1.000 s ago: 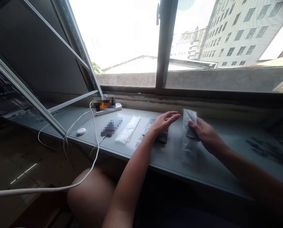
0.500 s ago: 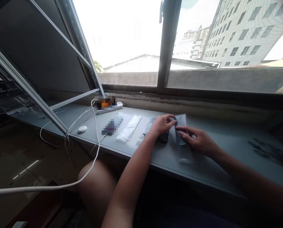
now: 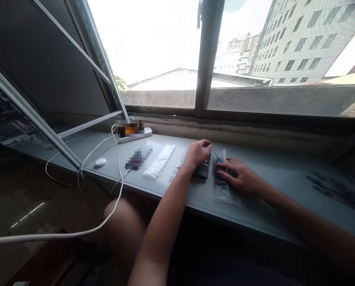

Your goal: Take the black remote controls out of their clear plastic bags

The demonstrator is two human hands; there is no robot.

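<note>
A black remote control (image 3: 204, 170) with rows of buttons lies on the table, its far end partly covered by my left hand (image 3: 197, 153). That hand is half curled, thumb and fingers apart, with nothing visible between them. To its right is a clear plastic bag (image 3: 222, 192) with a dark, long thing inside, probably another remote. My right hand (image 3: 239, 174) rests on this bag from the right, fingers stretched over it and apart. Left of the bare remote, another clear bag (image 3: 181, 157) is partly hidden behind my left forearm.
Further left on the grey table (image 3: 269, 159) lie a white plastic packet (image 3: 160, 161), a blurred-out phone-like thing (image 3: 138, 157) with a cable, and a round white disc (image 3: 100, 162). A power strip (image 3: 135, 136) stands behind. Dark items (image 3: 335, 190) lie far right. A white cable (image 3: 117, 202) hangs in front.
My left hand has left the bagged thing and moved left over the bare remote. The bag now lies flatter and nearer, under my right hand alone. The view has shifted slightly.
</note>
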